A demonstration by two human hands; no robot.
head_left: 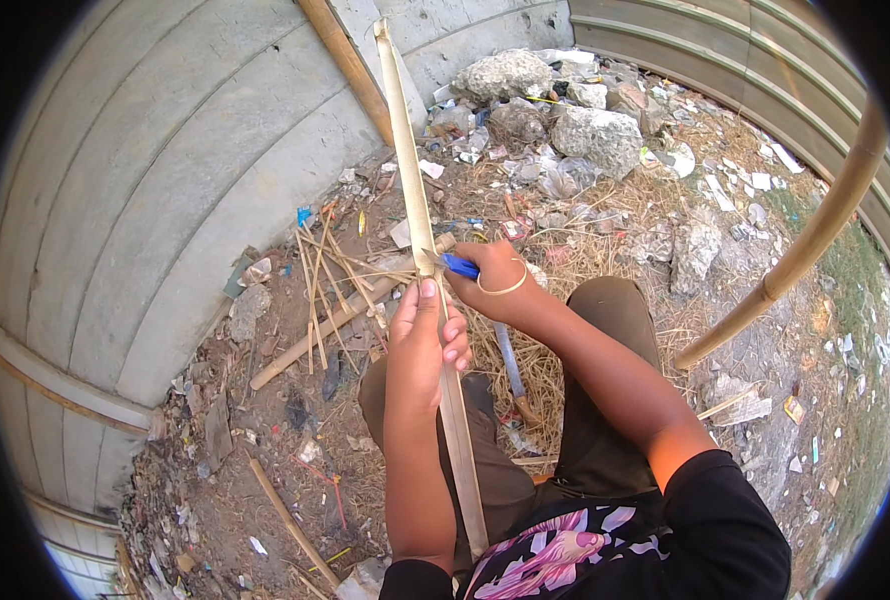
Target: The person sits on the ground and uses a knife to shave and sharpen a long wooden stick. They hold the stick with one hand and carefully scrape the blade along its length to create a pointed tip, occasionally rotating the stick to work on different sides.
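Note:
A long split bamboo strip (405,140) runs from near my lap up past my hands, its pale inner side showing on the far half. My left hand (423,335) is closed round its middle, thumb lying along it. Just beyond, my right hand (500,270) grips a blue-handled knife (461,266). The short metal blade touches the strip at a node right above my left thumb. A thin band loops round my right wrist. Part of the knife is hidden by my fingers.
Thin bamboo sticks (320,285) lie piled on a bamboo pole (310,345) at left. A long blade with a wooden handle (527,410) rests between my legs. A bamboo pole (775,280) slants at right. Rocks (597,138) and litter lie before the concrete wall (175,170).

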